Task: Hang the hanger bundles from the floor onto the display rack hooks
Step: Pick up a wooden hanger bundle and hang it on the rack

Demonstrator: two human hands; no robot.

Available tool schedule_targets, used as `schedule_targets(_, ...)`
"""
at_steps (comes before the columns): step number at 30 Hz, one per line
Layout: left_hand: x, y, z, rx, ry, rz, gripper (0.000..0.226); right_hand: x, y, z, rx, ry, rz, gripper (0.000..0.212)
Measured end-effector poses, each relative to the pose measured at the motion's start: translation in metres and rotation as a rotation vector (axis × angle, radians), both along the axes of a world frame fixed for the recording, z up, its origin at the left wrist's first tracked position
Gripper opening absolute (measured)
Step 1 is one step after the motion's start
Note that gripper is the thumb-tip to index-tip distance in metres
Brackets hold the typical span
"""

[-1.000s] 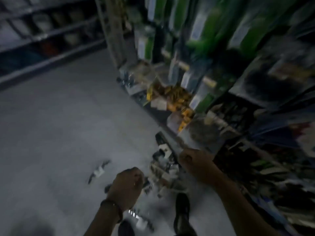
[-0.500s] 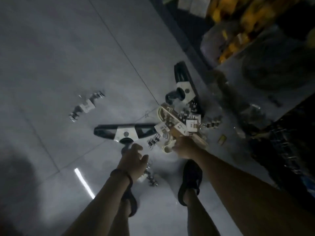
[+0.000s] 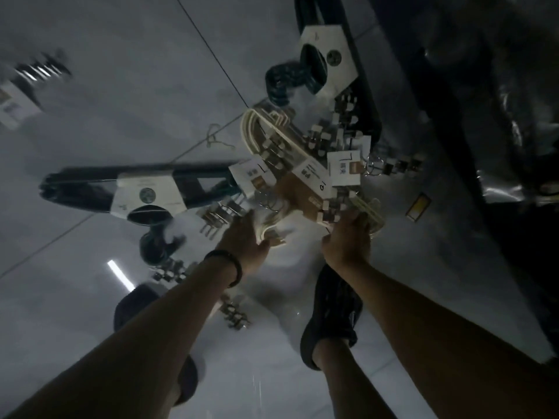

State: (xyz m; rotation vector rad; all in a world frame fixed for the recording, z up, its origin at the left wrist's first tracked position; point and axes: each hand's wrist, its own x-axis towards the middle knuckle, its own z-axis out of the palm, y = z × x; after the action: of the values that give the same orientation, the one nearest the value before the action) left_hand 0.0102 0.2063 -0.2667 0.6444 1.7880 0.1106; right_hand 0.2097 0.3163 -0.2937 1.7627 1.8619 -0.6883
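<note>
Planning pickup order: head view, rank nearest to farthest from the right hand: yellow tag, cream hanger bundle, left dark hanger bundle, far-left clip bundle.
1. cream hanger bundle: right hand grips it
2. yellow tag: floor, right
3. left dark hanger bundle: floor, left
4. far-left clip bundle: upper left

Right hand [image 3: 348, 240] gripping cream hanger bundle [image 3: 302, 192], left hand [image 3: 243, 237] on it (blurred)

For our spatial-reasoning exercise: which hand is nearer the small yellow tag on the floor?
Right. The right hand grips the end of the cream hanger bundle nearest the yellow tag; the left hand is beyond it, farther away.
</note>
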Motion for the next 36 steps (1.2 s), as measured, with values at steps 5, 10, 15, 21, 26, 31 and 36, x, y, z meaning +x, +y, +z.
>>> schedule_targets(5, -0.016, 0.006, -0.018, 0.063, 0.054, 0.321, 0.086, 0.019, 0.010, -0.021, -0.093, -0.071, 0.121, 0.073)
schedule_targets(10, -0.016, 0.018, -0.008, 0.113, -0.027, 0.518, 0.092, 0.019, -0.019, -0.016, -0.208, 0.129, 0.123, 0.065)
schedule_targets(15, -0.036, 0.027, 0.017, 0.176, -0.184, 0.775, 0.064, 0.006, -0.064, 0.026, -0.126, 0.144, 0.200, 0.083)
schedule_targets(21, -0.085, 0.076, 0.065, 0.146, -0.252, 0.691, 0.022, -0.005, -0.091, 0.096, 0.132, 0.114, 0.288, 0.065)
schedule_targets(26, -0.089, 0.091, 0.096, 0.035, -0.415, 0.897, 0.035, -0.001, -0.090, 0.125, 0.317, 0.007, 0.332, 0.050)
schedule_targets(31, -0.111, 0.080, 0.112, 0.141, -0.309, 1.129, 0.038, 0.000, -0.073, 0.126, 0.082, -0.138, 0.347, 0.020)
schedule_targets(36, -0.154, 0.060, 0.111, 0.209, -0.313, 1.094, 0.046, 0.023, -0.079, 0.112, 0.063, -0.021, 0.334, 0.039)
